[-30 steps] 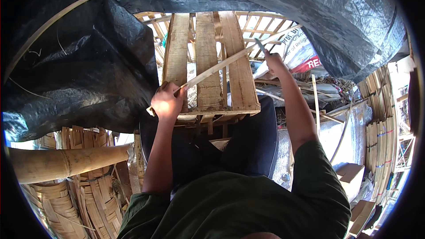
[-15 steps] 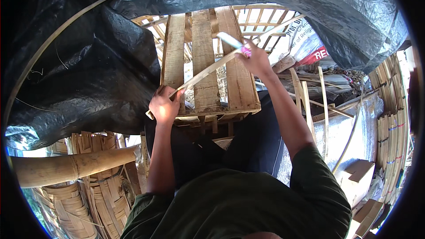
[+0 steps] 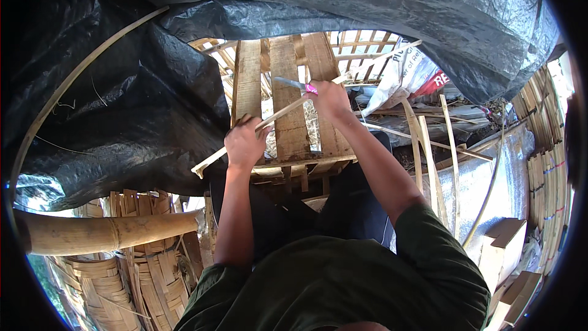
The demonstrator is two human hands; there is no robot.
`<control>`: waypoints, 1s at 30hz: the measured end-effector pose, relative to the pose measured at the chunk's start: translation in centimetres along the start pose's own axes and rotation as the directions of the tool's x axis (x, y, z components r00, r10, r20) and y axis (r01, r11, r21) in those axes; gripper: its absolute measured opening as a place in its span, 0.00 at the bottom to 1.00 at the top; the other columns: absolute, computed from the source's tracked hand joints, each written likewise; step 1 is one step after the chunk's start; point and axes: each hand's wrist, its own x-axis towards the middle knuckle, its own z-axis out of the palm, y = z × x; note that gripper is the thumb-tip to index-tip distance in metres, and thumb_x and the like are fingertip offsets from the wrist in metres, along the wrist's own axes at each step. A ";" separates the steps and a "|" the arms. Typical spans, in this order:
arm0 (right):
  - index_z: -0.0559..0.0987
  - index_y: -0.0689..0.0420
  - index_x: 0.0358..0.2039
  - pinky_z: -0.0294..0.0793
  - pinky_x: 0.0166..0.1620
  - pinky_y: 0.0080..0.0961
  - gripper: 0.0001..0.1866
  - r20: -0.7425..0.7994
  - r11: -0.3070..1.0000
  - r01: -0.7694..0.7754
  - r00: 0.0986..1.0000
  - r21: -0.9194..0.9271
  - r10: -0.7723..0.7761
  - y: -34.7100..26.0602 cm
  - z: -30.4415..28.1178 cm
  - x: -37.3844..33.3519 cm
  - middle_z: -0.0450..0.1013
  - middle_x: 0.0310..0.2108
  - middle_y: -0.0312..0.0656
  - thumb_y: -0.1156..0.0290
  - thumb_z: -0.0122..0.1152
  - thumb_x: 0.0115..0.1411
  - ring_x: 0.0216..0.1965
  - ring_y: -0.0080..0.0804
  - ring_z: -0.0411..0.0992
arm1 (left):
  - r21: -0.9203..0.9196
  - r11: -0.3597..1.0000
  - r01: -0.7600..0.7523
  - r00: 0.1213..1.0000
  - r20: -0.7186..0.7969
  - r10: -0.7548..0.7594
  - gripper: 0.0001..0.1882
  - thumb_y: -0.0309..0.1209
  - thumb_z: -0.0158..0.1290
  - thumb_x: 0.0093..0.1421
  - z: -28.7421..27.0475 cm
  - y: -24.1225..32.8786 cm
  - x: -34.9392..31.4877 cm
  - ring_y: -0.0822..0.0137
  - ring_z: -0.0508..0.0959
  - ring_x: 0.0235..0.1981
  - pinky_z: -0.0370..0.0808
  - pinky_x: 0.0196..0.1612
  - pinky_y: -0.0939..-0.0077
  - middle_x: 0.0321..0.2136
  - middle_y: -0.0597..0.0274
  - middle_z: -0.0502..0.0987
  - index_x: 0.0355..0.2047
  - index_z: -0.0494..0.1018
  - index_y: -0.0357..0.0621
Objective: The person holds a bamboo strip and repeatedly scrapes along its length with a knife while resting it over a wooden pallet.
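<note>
Holding a thin wood strip (image 3: 286, 110) over a rough, slatted desk (image 3: 291, 135).
Left fingers (image 3: 263, 136) clamp the strip; right fingers (image 3: 323, 89) wrap around a pink-and-gray knife (image 3: 288, 82), maybe touching the strip too.

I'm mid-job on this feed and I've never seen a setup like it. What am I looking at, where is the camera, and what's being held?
There is no machine here: these are a person's own two bare hands. The camera sits on their head, the left of a pair, and looks down, so picture left is their left. Its wide fisheye lens bends straight edges near the rim.

The left hand grips a long pale strip. The right hand holds a knife, pink near the grip, its blade pointing left.

The strip runs slantwise over a slatted wooden stand; whether it touches the slats is hard to tell. Around it are black plastic sheeting, a thick bamboo pole and, at right, more loose strips.
</note>
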 end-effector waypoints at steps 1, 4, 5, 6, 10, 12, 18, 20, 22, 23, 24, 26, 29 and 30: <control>0.82 0.48 0.39 0.77 0.40 0.45 0.15 0.014 1.000 0.018 1.000 0.015 -0.018 -0.2 -0.1 -0.3 0.81 0.34 0.45 0.51 0.64 0.61 0.37 0.49 0.79 | 0.019 1.000 0.001 1.000 0.019 -0.001 0.11 0.39 0.64 0.56 0.1 0.0 0.1 0.49 0.80 0.32 0.77 0.34 0.58 0.29 0.59 0.76 0.29 0.77 0.47; 0.81 0.50 0.40 0.77 0.41 0.47 0.13 0.012 0.998 0.055 0.998 -0.007 -0.055 -0.2 -0.2 -1.0 0.80 0.34 0.48 0.55 0.62 0.63 0.36 0.51 0.79 | -0.030 0.999 -0.019 0.999 -0.026 0.018 0.12 0.41 0.64 0.57 0.7 -0.3 0.4 0.48 0.80 0.33 0.77 0.33 0.58 0.30 0.59 0.78 0.28 0.79 0.46; 0.81 0.51 0.41 0.77 0.41 0.48 0.11 0.038 0.998 0.053 0.998 -0.015 -0.052 0.1 -0.3 -1.2 0.80 0.34 0.49 0.58 0.61 0.65 0.36 0.52 0.79 | -0.078 0.997 -0.012 1.000 -0.019 0.010 0.12 0.41 0.64 0.57 0.9 -0.5 0.3 0.49 0.80 0.33 0.77 0.33 0.58 0.29 0.59 0.78 0.27 0.80 0.46; 0.81 0.51 0.41 0.77 0.41 0.48 0.11 0.012 0.997 0.078 0.997 -0.014 -0.078 0.5 -0.6 -1.2 0.80 0.34 0.49 0.58 0.61 0.65 0.36 0.52 0.79 | -0.057 0.998 -0.036 0.998 -0.052 0.033 0.11 0.39 0.62 0.58 1.0 -0.6 0.2 0.50 0.80 0.31 0.76 0.33 0.58 0.28 0.59 0.77 0.26 0.80 0.46; 0.80 0.57 0.40 0.75 0.40 0.47 0.09 -0.060 0.948 -0.070 0.994 0.312 0.094 2.7 -2.5 -1.7 0.79 0.33 0.56 0.68 0.55 0.66 0.35 0.57 0.78 | 0.007 0.980 -0.199 0.972 -0.124 0.198 0.12 0.39 0.61 0.60 1.4 -1.1 -0.2 0.53 0.79 0.28 0.75 0.31 0.59 0.26 0.60 0.76 0.25 0.80 0.45; 0.80 0.61 0.39 0.73 0.37 0.46 0.09 -0.100 0.968 0.029 0.995 0.250 -0.004 4.0 -3.9 -2.9 0.77 0.32 0.59 0.70 0.54 0.66 0.35 0.61 0.77 | -0.016 0.988 -0.151 0.986 -0.078 0.149 0.13 0.40 0.60 0.61 1.6 -0.8 -0.6 0.53 0.80 0.28 0.76 0.30 0.58 0.25 0.61 0.76 0.25 0.80 0.46; 0.81 0.64 0.38 0.74 0.39 0.49 0.13 -0.258 0.963 -0.119 0.949 0.241 0.181 6.2 -3.5 -5.7 0.76 0.30 0.63 0.67 0.54 0.66 0.36 0.64 0.76 | -0.031 0.999 -0.042 0.999 0.022 0.042 0.16 0.43 0.58 0.62 1.9 0.2 -1.6 0.55 0.80 0.27 0.77 0.30 0.60 0.25 0.62 0.78 0.23 0.78 0.46; 0.81 0.68 0.31 0.75 0.39 0.52 0.22 -0.155 0.948 -0.278 0.941 0.158 0.301 7.5 -2.5 -5.5 0.75 0.28 0.67 0.58 0.52 0.68 0.36 0.66 0.76 | 0.000 0.998 -0.063 0.998 0.003 0.063 0.14 0.43 0.60 0.60 2.0 0.4 -1.8 0.56 0.81 0.27 0.77 0.30 0.61 0.24 0.63 0.78 0.24 0.80 0.47; 0.81 0.67 0.29 0.75 0.39 0.52 0.24 -0.156 0.943 -0.299 0.934 0.146 0.320 8.9 -1.7 -4.9 0.75 0.27 0.67 0.56 0.52 0.67 0.36 0.67 0.76 | -0.081 0.992 -0.096 0.995 -0.032 0.094 0.13 0.43 0.61 0.59 1.9 0.4 -1.9 0.57 0.81 0.27 0.77 0.31 0.62 0.25 0.63 0.78 0.25 0.81 0.48; 0.81 0.67 0.27 0.76 0.39 0.53 0.26 -0.168 0.932 -0.349 0.917 0.101 0.362 9.6 -1.4 -4.7 0.75 0.27 0.68 0.54 0.52 0.67 0.35 0.68 0.76 | -0.171 0.978 -0.122 0.992 -0.045 0.116 0.12 0.43 0.62 0.58 1.8 0.4 -1.9 0.57 0.81 0.27 0.77 0.31 0.64 0.25 0.64 0.78 0.26 0.82 0.49; 0.80 0.70 0.26 0.74 0.40 0.50 0.27 -0.209 0.911 -0.392 0.887 0.127 0.411 10.0 -1.0 -4.3 0.75 0.26 0.67 0.55 0.52 0.68 0.35 0.66 0.77 | -0.171 0.980 -0.098 0.995 -0.008 0.099 0.12 0.44 0.64 0.56 1.6 0.5 -1.8 0.58 0.80 0.27 0.77 0.31 0.65 0.25 0.65 0.78 0.28 0.84 0.51; 0.80 0.69 0.25 0.76 0.39 0.52 0.27 -0.232 0.938 -0.335 0.909 0.086 0.346 10.5 -0.8 -4.3 0.76 0.26 0.67 0.54 0.52 0.67 0.35 0.66 0.77 | -0.167 0.981 -0.096 0.995 0.015 0.100 0.13 0.45 0.64 0.56 1.3 0.6 -1.7 0.59 0.80 0.27 0.77 0.31 0.66 0.25 0.65 0.78 0.27 0.84 0.51; 0.80 0.69 0.24 0.77 0.40 0.52 0.27 -0.270 0.935 -0.342 0.912 -0.092 0.307 9.7 -1.5 -5.3 0.77 0.26 0.66 0.55 0.52 0.67 0.35 0.65 0.78 | -0.164 0.984 -0.065 0.995 0.067 0.076 0.14 0.48 0.64 0.55 0.8 0.7 -1.7 0.60 0.80 0.27 0.77 0.32 0.67 0.25 0.66 0.78 0.26 0.84 0.52; 0.81 0.69 0.25 0.77 0.41 0.51 0.27 -0.264 0.923 -0.383 0.893 -0.021 0.365 9.3 -2.0 -6.0 0.77 0.27 0.66 0.55 0.52 0.67 0.35 0.65 0.78 | -0.169 0.984 -0.050 0.994 0.089 0.065 0.15 0.49 0.64 0.55 0.7 0.7 -1.7 0.61 0.80 0.28 0.77 0.32 0.67 0.24 0.67 0.78 0.26 0.84 0.52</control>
